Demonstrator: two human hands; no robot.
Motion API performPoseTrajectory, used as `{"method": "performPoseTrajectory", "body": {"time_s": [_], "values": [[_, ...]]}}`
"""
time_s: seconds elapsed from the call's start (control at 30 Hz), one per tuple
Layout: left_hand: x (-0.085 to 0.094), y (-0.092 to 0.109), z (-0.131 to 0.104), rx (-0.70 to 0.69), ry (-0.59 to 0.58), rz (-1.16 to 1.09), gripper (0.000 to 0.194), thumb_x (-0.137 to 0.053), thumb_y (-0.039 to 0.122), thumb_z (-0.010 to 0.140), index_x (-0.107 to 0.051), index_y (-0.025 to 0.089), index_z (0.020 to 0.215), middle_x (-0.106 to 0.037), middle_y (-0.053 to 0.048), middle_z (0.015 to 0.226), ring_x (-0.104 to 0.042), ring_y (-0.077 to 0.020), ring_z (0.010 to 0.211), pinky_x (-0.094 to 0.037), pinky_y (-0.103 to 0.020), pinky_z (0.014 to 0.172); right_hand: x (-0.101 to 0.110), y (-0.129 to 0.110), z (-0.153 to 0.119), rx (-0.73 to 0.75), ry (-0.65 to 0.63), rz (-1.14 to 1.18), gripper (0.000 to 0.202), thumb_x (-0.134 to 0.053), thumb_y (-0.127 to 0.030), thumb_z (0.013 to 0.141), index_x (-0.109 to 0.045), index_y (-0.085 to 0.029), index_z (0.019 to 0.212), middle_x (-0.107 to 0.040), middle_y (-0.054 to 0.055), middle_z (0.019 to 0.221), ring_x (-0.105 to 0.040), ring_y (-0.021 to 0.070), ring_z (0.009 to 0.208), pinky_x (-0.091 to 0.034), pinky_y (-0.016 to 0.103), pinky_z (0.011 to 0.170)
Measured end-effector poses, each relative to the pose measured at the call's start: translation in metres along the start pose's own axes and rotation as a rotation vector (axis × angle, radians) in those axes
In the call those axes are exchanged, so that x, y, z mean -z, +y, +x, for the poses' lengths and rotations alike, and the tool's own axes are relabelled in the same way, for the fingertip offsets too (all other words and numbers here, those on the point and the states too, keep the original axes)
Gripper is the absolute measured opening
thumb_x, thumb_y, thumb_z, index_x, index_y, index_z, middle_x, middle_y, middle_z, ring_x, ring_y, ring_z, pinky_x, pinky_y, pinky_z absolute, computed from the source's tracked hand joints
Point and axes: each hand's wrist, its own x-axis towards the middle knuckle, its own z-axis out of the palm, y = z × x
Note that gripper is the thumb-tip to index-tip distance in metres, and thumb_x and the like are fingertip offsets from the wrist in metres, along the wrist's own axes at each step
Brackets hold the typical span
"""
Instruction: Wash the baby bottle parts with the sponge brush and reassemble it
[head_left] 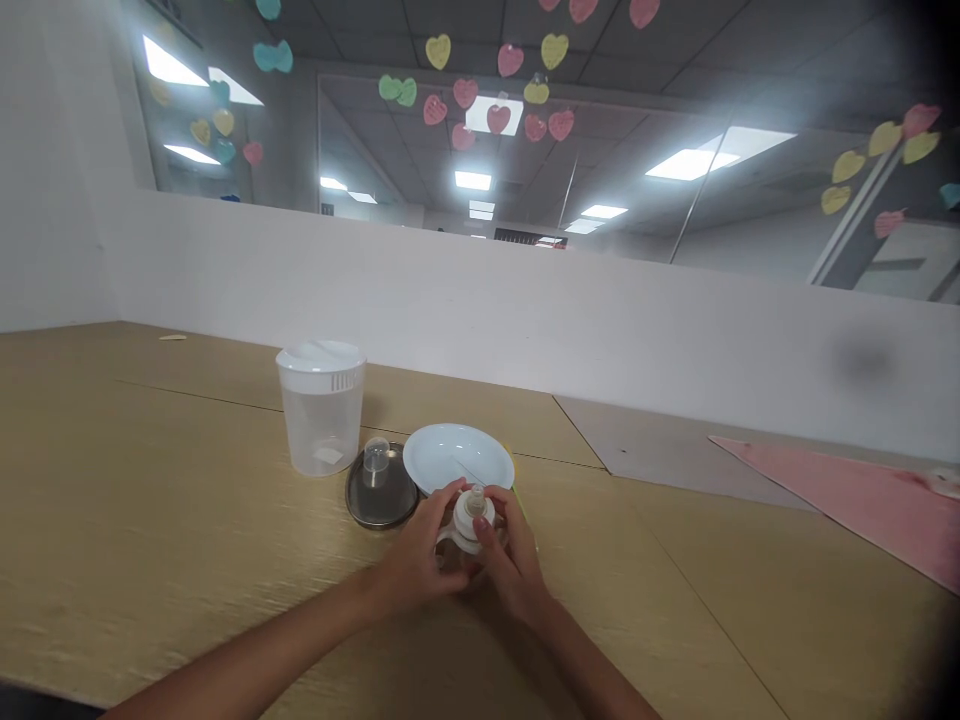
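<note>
Head view: your left hand and right hand both grip the white-collared bottle, between the white plate and the table's near edge. Hold its body firmly with your left, keep it upright, and work the collar with your right fingertips, pressing evenly and sparing the soft tip.

Bottle partly hidden; pink sheet cropped.
</note>
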Motion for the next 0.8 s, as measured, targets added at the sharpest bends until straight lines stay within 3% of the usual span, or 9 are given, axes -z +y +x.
{"method": "performPoseTrajectory", "body": {"time_s": [0.23, 0.33, 0.43, 0.63, 0.8], "values": [[0.002, 0.002, 0.001, -0.013, -0.007, 0.017, 0.087, -0.070, 0.029, 0.068, -0.019, 0.021, 0.138, -0.050, -0.011, 0.119, -0.051, -0.0233, 0.107, -0.043, -0.040, 0.094, 0.012, -0.005, 0.007, -0.089, 0.149, 0.251, 0.032, -0.049, -0.045, 0.086, -0.046, -0.023, 0.109, -0.058, 0.010, 0.122, -0.058, 0.0207, 0.106, -0.048, 0.034, 0.086], [0.002, 0.001, 0.000, 0.006, -0.007, 0.024, 0.086, -0.070, 0.031, 0.068, -0.021, 0.021, 0.137, -0.050, -0.011, 0.120, -0.051, -0.0238, 0.108, -0.043, -0.040, 0.094, 0.011, -0.002, 0.008, -0.102, 0.134, 0.257, 0.034, -0.051, -0.047, 0.085, -0.045, -0.024, 0.109, -0.056, 0.011, 0.125, -0.057, 0.0221, 0.107, -0.048, 0.036, 0.086], [0.002, 0.000, 0.000, 0.021, -0.017, 0.021, 0.085, -0.070, 0.030, 0.068, -0.022, 0.021, 0.137, -0.047, -0.013, 0.125, -0.049, -0.0257, 0.112, -0.042, -0.042, 0.096, 0.007, 0.001, 0.007, -0.089, 0.066, 0.153, 0.032, -0.055, -0.044, 0.083, -0.048, -0.023, 0.106, -0.058, 0.010, 0.123, -0.059, 0.0224, 0.103, -0.048, 0.035, 0.084], [0.002, -0.002, -0.001, -0.008, -0.003, -0.001, 0.086, -0.070, 0.026, 0.067, -0.021, 0.020, 0.138, -0.043, -0.014, 0.131, -0.044, -0.0275, 0.119, -0.039, -0.043, 0.100, 0.002, 0.008, 0.004, -0.081, -0.057, -0.010, 0.026, -0.048, -0.039, 0.087, -0.045, -0.022, 0.105, -0.067, 0.005, 0.094, -0.063, 0.0172, 0.080, -0.049, 0.028, 0.067], [0.000, 0.000, -0.001, 0.017, -0.008, -0.034, 0.090, -0.071, 0.024, 0.064, -0.021, 0.020, 0.138, -0.046, -0.013, 0.127, -0.047, -0.0260, 0.115, -0.040, -0.041, 0.099, 0.005, 0.003, 0.002, 0.072, -0.039, -0.210, 0.023, -0.051, -0.033, 0.085, -0.047, -0.022, 0.105, -0.064, 0.007, 0.103, -0.061, 0.0193, 0.091, -0.048, 0.032, 0.078]]}}
